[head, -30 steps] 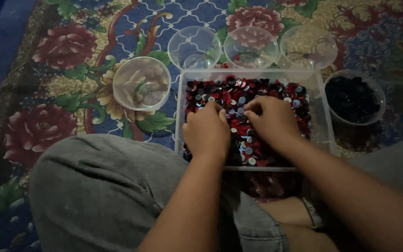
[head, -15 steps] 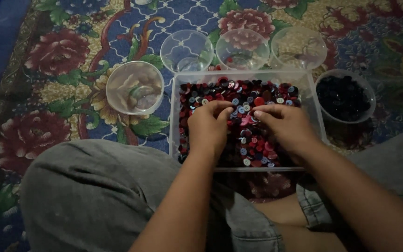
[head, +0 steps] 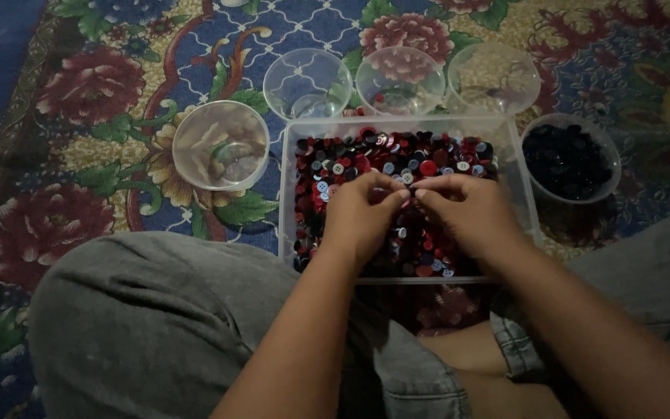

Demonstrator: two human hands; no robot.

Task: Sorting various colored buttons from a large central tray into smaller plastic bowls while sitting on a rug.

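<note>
Two hands, left (head: 362,213) and right (head: 467,213), fingertips pinched together over one clear plastic tray (head: 521,167) of round buttons (head: 420,159); whether they grip any, cannot tell. Five round clear cups (head: 221,145).

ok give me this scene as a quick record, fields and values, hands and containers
left hand: over the tray, fingertips pinched toward the right hand
right hand: over the tray, fingertips meeting the left hand's
tray: clear, rectangular, full of mixed red, dark and blue buttons
dark cup: right of the tray, holds dark buttons
clear cups: three behind the tray, one to its left
surface: floral rug
person: seated, grey trousers
</note>
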